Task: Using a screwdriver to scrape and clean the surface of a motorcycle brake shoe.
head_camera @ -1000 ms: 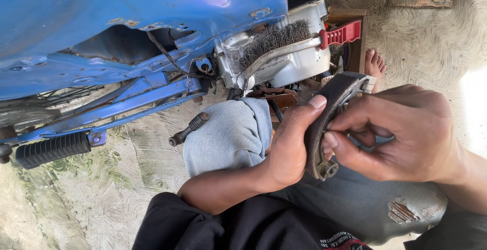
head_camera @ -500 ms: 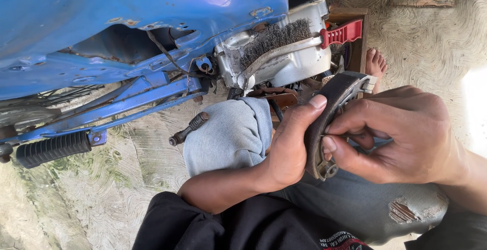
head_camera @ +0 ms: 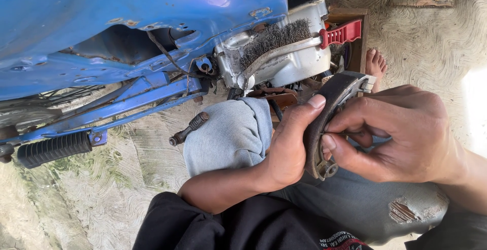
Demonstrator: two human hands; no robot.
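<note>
A curved dark brake shoe (head_camera: 324, 108) with a metal end is held upright over my lap. My left hand (head_camera: 289, 143) wraps its outer curve, thumb tip pressed near its top. My right hand (head_camera: 406, 133) pinches the inner side, thumb and fingers closed on it; what lies under those fingers is hidden. My knee in grey jeans (head_camera: 228, 133) is just left of the hands.
A blue motorbike body (head_camera: 127, 22) fills the top left, with a black rubber footpeg (head_camera: 53, 148) and a small lever (head_camera: 188, 128). A wire brush with a red handle (head_camera: 299, 37) rests on the silver engine cover (head_camera: 284, 70). A bare foot (head_camera: 375, 62) lies on patterned concrete.
The right-hand fingers have shifted slightly on the brake shoe's inner side. Everything else stays in place.
</note>
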